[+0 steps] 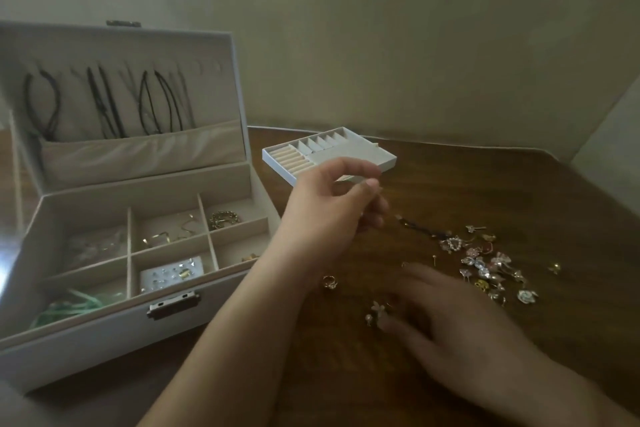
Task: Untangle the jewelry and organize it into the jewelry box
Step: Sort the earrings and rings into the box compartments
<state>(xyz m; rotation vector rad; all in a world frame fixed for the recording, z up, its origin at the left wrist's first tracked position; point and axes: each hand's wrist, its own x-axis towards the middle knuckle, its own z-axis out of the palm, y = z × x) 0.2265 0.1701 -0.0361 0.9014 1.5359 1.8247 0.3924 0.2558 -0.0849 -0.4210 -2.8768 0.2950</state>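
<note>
A white jewelry box stands open at the left, with black cords hanging in its lid and small pieces lying in its compartments. My left hand is raised above the table with thumb and fingers pinched on a thin dark chain that trails down to the right into the jewelry pile. My right hand lies blurred and flat on the table, fingers spread beside a small flower earring. A gold ring lies alone on the wood.
A white removable tray with ring rolls and small slots sits on the dark wooden table behind my left hand. A beige wall rises at the back. The table's far edge runs along that wall.
</note>
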